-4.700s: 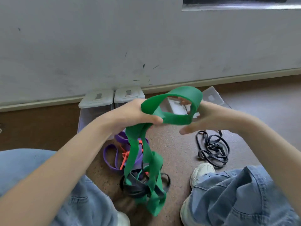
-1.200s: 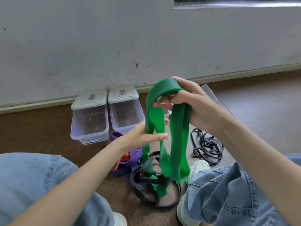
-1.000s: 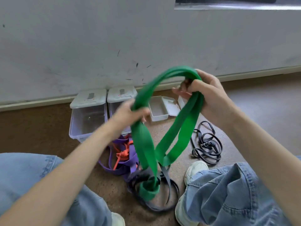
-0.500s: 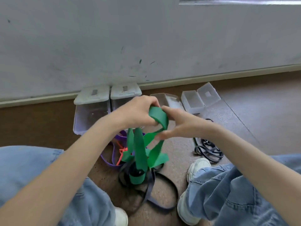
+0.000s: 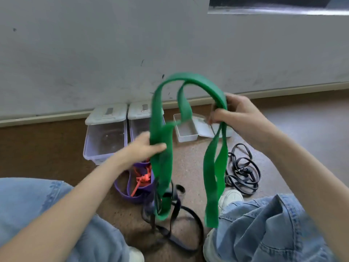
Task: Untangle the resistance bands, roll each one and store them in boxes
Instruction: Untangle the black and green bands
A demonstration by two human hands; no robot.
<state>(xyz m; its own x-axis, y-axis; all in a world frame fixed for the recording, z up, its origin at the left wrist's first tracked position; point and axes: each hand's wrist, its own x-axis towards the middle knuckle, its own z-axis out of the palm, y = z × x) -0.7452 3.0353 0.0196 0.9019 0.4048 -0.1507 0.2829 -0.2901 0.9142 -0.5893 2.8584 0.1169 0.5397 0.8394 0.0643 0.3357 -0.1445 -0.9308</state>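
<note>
One wide green band (image 5: pixel 190 80), flat and matte, arches in the air between two hands: the left hand (image 5: pixel 145 148) grips its left strands, the right hand (image 5: pixel 234 112) pinches its right strands, and both ends dangle near the floor. Below lie a dark band (image 5: pixel 179 214) caught in the green one, a purple band (image 5: pixel 130 190) tangled with an orange one (image 5: pixel 143 179), and a black coil (image 5: pixel 243 171) to the right. By the far wall stand two lidded clear boxes (image 5: pixel 105 137) and one small open box (image 5: pixel 186 129)
</note>
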